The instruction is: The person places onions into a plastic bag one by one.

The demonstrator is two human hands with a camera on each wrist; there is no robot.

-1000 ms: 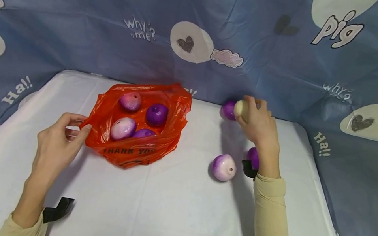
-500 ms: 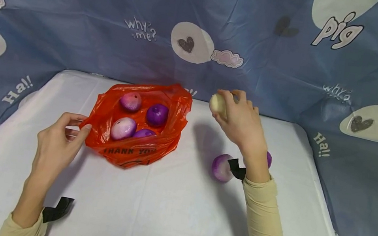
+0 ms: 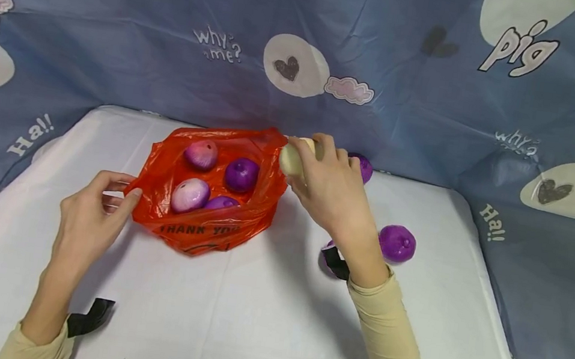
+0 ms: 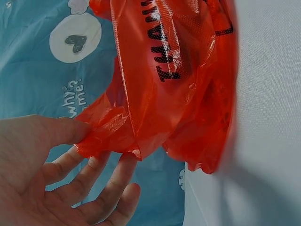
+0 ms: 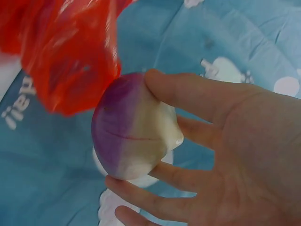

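Note:
My left hand [image 3: 94,215] pinches the left edge of a red plastic bag [image 3: 193,232] between thumb and fingers. Its mouth gapes, with several purple and whitish onions inside, one a deep purple onion [image 3: 241,174]. In the left wrist view the thumb [image 4: 70,131] lies on the thin plastic. My right hand [image 3: 332,191] holds an onion [image 3: 292,159] beside the bag's right rim. The right wrist view shows that onion [image 5: 124,127] as half purple, half cream with a small nub, gripped by thumb and fingertips; the bag [image 5: 75,61] is close by.
On the white table [image 3: 247,320] lie a purple onion [image 3: 398,244], another onion [image 3: 327,263] mostly behind the right wrist's black strap, and a third [image 3: 364,168] partly behind the right hand. A blue printed cloth [image 3: 170,79] hangs behind the table.
The right hand has carried its onion leftward from the table's back right to the bag's right rim. The left hand keeps hold of the bag, almost still.

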